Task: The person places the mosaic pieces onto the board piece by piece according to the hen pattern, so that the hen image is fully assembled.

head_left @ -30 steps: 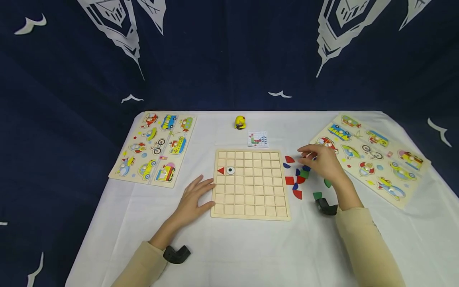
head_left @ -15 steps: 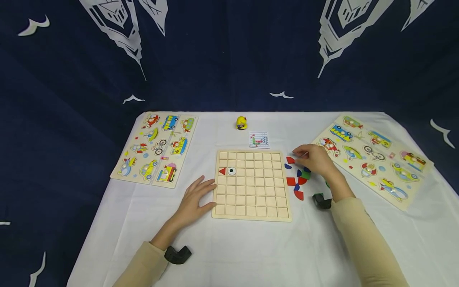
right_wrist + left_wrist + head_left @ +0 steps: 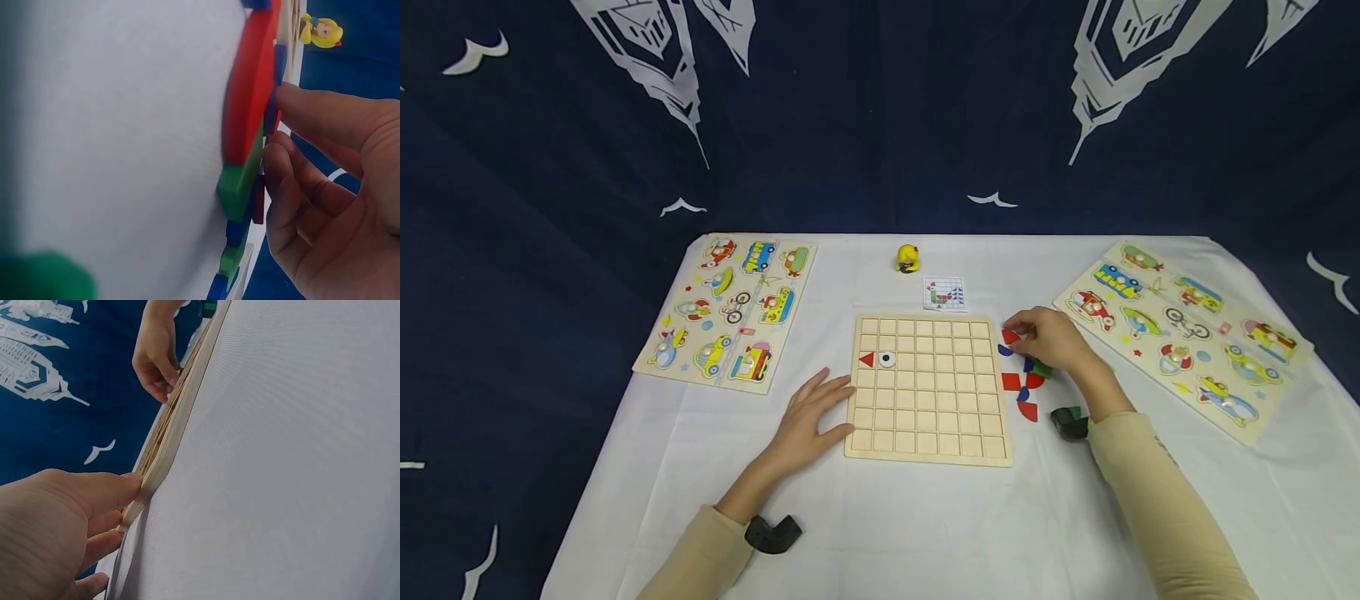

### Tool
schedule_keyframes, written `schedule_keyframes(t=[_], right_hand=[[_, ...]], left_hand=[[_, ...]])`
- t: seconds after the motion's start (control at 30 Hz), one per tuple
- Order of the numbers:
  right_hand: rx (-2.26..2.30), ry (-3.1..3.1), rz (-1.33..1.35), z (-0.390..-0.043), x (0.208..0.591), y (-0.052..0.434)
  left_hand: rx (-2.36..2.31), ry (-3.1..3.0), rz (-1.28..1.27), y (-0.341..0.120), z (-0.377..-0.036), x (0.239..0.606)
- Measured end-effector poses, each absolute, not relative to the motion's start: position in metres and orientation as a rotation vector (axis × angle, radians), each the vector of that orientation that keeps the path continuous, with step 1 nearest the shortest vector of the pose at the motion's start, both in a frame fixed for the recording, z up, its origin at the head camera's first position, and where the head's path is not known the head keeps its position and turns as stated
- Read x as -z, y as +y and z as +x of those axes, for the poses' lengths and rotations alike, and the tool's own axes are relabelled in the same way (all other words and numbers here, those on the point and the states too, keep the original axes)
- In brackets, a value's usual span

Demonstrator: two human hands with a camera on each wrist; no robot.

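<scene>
The left hand (image 3: 808,423) rests along the left edge of a wooden grid board (image 3: 928,425), its fingers lying at the rim in the left wrist view. A red triangle (image 3: 867,359) and a white eye disc (image 3: 887,359) sit side by side in the third row. Right of the board, my right hand (image 3: 1051,337) pinches a red quarter-circle piece (image 3: 1011,336) between thumb and fingertips, low at the table. Red, blue and green pieces lie below it, including a red square (image 3: 1011,382), a green piece (image 3: 1041,369) and another red quarter-circle (image 3: 1028,411).
A small picture card (image 3: 944,293) lies behind the board, with a yellow-haired figurine (image 3: 907,258) beyond it. Vehicle puzzle boards lie at the left (image 3: 726,312) and right (image 3: 1183,337). A green piece (image 3: 1073,412) is partly hidden by the black right wrist camera (image 3: 1069,424).
My right hand has moved left and down to the red quarter-circle piece. The left hand stays at the board's edge, and the two pieces on the grid have not moved.
</scene>
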State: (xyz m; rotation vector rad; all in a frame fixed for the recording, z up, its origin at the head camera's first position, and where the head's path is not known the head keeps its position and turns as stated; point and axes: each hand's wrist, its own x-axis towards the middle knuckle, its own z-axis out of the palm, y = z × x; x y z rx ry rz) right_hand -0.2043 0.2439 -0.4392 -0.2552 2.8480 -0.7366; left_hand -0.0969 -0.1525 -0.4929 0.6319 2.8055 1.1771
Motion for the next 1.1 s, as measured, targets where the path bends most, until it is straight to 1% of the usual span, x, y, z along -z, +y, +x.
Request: schedule_keyframes(t=[1.1], right_hand=[[0.581, 2.926, -0.194, -0.2049, 0.4435, 0.2418]], left_hand=[[-1.202, 2.811, 0.646, -0.1511, -0.0957, 0.4914]])
